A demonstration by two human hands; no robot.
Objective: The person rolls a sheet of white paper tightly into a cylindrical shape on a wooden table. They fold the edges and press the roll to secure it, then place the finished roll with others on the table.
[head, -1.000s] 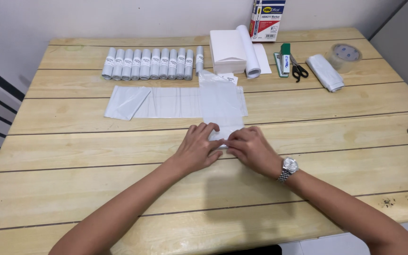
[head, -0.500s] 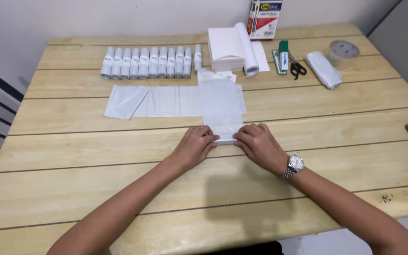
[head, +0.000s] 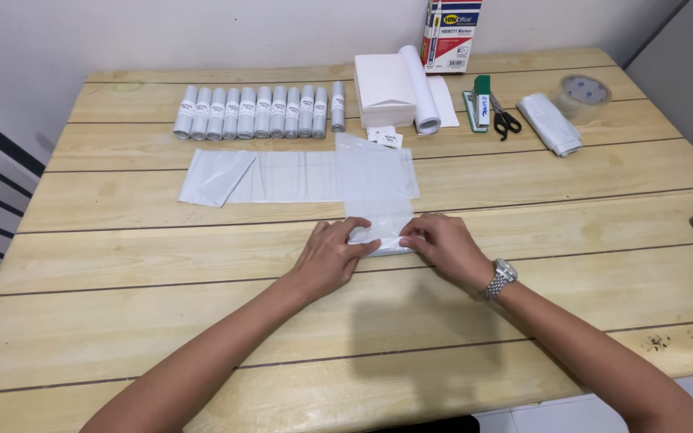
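step: rolling near end of white plastic bag [head: 374, 192] on wooden table [head: 122, 265] | left hand [head: 332, 261], right hand [head: 443, 247]: fingers curled on rolled edge, pinching lightly | next, likely: even roll away (finished rolls [head: 262, 111] lined up beyond)

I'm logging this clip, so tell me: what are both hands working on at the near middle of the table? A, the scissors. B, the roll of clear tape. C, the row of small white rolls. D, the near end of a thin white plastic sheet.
D: the left hand and right hand both press on the near end of the white plastic sheet.
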